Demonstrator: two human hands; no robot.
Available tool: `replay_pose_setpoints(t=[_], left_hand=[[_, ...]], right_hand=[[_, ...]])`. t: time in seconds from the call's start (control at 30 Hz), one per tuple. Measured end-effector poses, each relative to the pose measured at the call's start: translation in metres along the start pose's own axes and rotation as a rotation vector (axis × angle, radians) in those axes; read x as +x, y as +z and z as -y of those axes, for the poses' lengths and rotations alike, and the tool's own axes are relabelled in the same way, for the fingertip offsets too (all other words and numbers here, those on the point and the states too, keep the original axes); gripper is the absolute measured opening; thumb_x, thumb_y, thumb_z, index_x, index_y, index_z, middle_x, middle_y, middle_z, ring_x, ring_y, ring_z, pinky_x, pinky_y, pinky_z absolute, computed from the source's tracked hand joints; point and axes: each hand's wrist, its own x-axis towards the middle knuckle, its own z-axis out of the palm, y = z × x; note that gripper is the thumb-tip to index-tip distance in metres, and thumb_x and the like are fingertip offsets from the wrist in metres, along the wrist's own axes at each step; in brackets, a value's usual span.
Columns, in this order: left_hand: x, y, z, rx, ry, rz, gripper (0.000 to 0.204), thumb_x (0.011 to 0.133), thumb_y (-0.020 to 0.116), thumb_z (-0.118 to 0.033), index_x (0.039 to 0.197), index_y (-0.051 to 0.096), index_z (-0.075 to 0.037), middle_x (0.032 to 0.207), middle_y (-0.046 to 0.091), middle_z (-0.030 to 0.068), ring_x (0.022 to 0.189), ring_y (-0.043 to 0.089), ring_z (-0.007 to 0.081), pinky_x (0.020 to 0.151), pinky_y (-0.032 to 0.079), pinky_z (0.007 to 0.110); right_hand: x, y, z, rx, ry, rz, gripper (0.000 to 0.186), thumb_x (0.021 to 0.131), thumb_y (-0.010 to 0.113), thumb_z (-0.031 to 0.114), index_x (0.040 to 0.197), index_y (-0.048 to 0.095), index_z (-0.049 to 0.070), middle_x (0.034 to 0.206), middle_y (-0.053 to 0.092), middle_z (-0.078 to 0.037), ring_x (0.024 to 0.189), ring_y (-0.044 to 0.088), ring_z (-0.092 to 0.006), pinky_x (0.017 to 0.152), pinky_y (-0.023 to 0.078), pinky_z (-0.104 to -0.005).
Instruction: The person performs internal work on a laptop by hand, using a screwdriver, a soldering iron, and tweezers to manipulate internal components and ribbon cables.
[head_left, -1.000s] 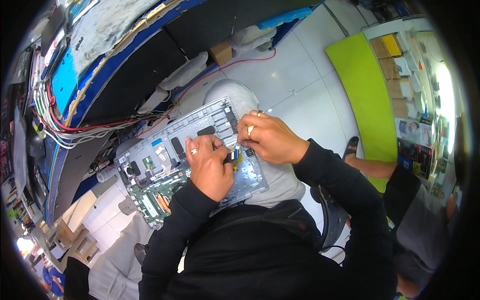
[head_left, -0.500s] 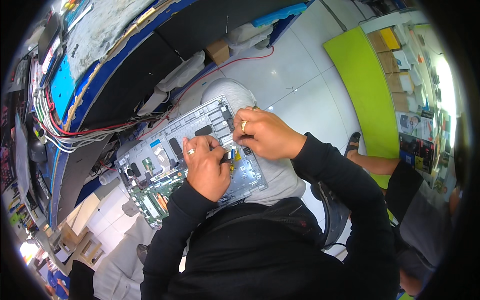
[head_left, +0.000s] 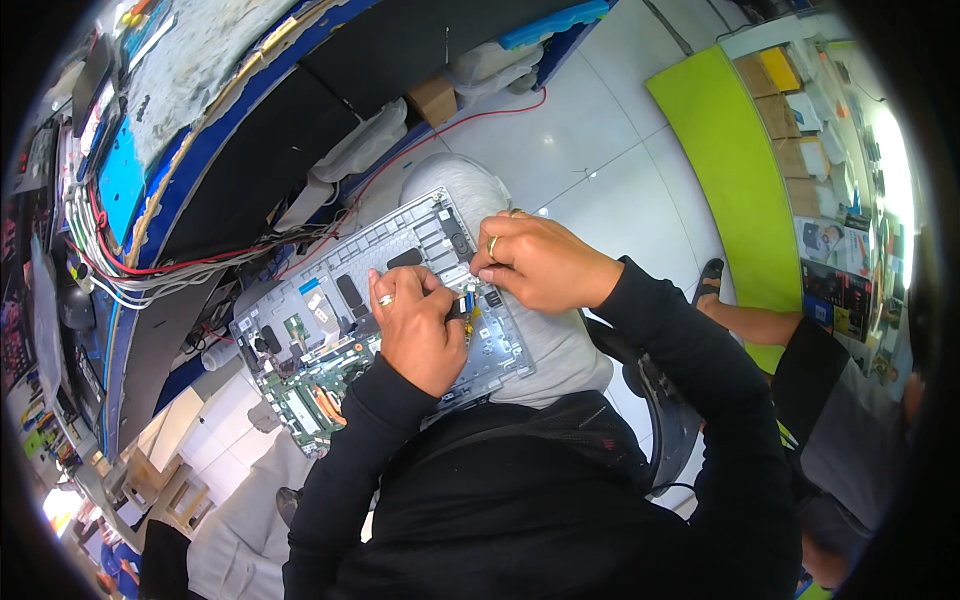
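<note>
An opened grey laptop chassis [head_left: 505, 345] lies tilted across my lap, over my grey-trousered knee, its inside showing a green circuit board [head_left: 315, 400], black pads and ribbon cables. My left hand [head_left: 415, 330] rests on its middle, fingers curled and pinched at a small dark part beside a blue-tipped connector; what exactly it grips is hidden. Just to the right, near the chassis's side edge, my right hand [head_left: 540, 265] has thumb and index finger closed at a small piece I cannot make out, close to a dark speaker-like part [head_left: 452, 235].
A cluttered bench [head_left: 200, 80] curves along the upper left, with bundled cables [head_left: 110, 250]. Underneath are plastic tubs [head_left: 360, 150] and a cardboard box [head_left: 430, 100]. On the right stand a lime-green counter [head_left: 710, 150] with boxes and a person's sandalled leg [head_left: 760, 325]. A chair edge [head_left: 665, 410] is beside me.
My right hand has shifted slightly upward over the chassis. My left hand stays at nearly the same spot, with its fingers moving a little.
</note>
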Motion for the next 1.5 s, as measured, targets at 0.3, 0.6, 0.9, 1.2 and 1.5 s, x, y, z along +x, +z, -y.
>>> replay_pose_setpoints(t=[0.3,0.6,0.9,1.2,1.5], left_hand=[[-0.002,0.0,0.0,0.023,0.007,0.001,0.011,0.075,0.07,-0.003,0.084,0.069,0.003,0.111,0.056,0.0172,0.116,0.053,0.0378,0.124,0.021,0.067],[-0.001,-0.003,0.0,0.033,-0.029,0.084,0.017,0.075,0.072,-0.005,0.09,0.074,0.001,0.117,0.055,0.017,0.124,0.048,0.0398,0.124,0.018,0.07],[-0.001,-0.001,-0.002,0.014,-0.018,0.027,0.011,0.075,0.067,-0.001,0.085,0.066,0.003,0.111,0.055,0.018,0.117,0.052,0.0388,0.125,0.02,0.067],[-0.002,-0.001,-0.003,-0.001,-0.04,0.017,0.012,0.076,0.066,0.0,0.088,0.065,0.004,0.114,0.054,0.0189,0.119,0.051,0.0399,0.125,0.019,0.068],[-0.003,0.0,-0.001,0.007,-0.06,0.046,0.013,0.078,0.071,-0.003,0.09,0.07,0.002,0.116,0.055,0.0159,0.122,0.05,0.0388,0.125,0.018,0.071]], right_hand=[[0.012,-0.009,0.001,0.027,-0.009,0.121,0.01,0.092,0.075,0.011,0.101,0.081,0.009,0.096,0.063,-0.009,0.096,0.066,-0.0327,0.084,0.052,-0.044],[0.031,-0.018,0.005,-0.139,-0.138,0.202,0.006,0.086,0.078,0.007,0.092,0.08,0.006,0.093,0.062,-0.01,0.093,0.067,-0.0328,0.077,0.052,-0.0457],[0.026,-0.008,0.0,-0.189,-0.205,0.102,0.009,0.087,0.073,0.003,0.093,0.066,0.005,0.098,0.063,-0.01,0.091,0.068,-0.0343,0.073,0.052,-0.0476],[0.008,0.008,-0.008,-0.135,-0.223,0.03,0.016,0.086,0.07,0.001,0.102,0.064,0.003,0.106,0.064,-0.009,0.077,0.071,-0.0341,0.068,0.056,-0.045],[0.007,0.013,-0.01,-0.083,-0.246,0.032,0.022,0.079,0.072,-0.008,0.095,0.062,0.003,0.103,0.069,-0.006,0.077,0.072,-0.0297,0.066,0.057,-0.0393]])
